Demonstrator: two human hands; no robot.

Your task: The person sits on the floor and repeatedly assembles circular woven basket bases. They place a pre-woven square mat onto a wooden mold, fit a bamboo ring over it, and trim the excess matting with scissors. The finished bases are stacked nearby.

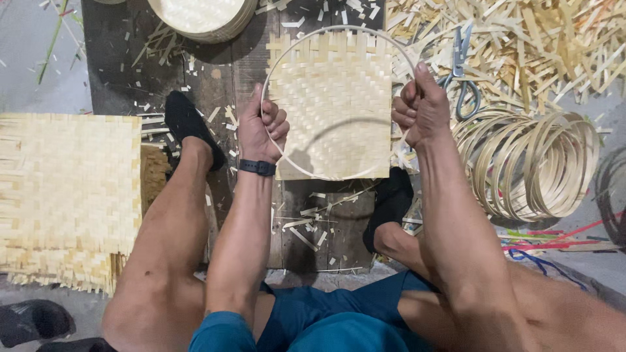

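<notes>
No packages, no labels, no signs, no screens anywhere in view

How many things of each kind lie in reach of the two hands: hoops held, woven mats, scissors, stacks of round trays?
Hoop held by left hand and right hand: 1
Square woven mats, one under the hoop and one at the left: 2
Scissors: 1
Stack of round trays: 1
Total: 5
</notes>
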